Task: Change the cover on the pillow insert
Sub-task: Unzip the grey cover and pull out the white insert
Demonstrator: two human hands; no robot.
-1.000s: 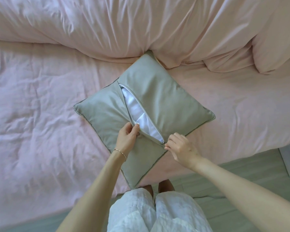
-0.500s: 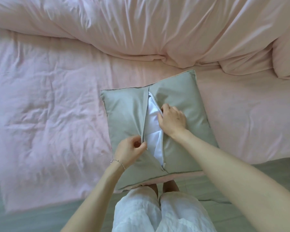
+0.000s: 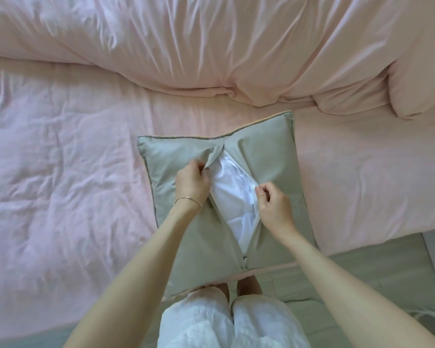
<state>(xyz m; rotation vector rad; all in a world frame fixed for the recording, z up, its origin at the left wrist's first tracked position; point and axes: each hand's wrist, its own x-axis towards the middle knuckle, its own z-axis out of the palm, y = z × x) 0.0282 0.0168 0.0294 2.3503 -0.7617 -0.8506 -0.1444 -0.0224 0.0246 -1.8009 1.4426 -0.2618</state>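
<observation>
A wide bed (image 3: 60,197) dressed in pale pink fills most of the view, seen from above by a person standing at its near edge. A rumpled pink duvet (image 3: 211,46) is heaped along the far side, and a pink bed pillow (image 3: 422,71) lies at the far right corner.

At the middle of the near edge lies a square cushion in a grey-green cover (image 3: 269,156), its near corner hanging slightly past the mattress. A zip runs down the middle of the cover and stands open in a long gap, showing the white pillow insert (image 3: 234,197) inside. The zip pull (image 3: 245,260) sits at the near end of the opening.

The hands are apart, one on each side of the gap. The left hand (image 3: 191,183) pinches the left edge of the opening near its far end and lifts a fold of cloth. The right hand (image 3: 274,203) pinches the right edge about halfway along. A thin bracelet (image 3: 187,200) circles the left wrist.

The step in hand appears to be widening the opening so the insert can come out. It would likely go best with both edges pulled evenly outwards, keeping strain off the zip ends. One hand could then hold the cover while the other reaches in and eases the insert out corner by corner.
</observation>
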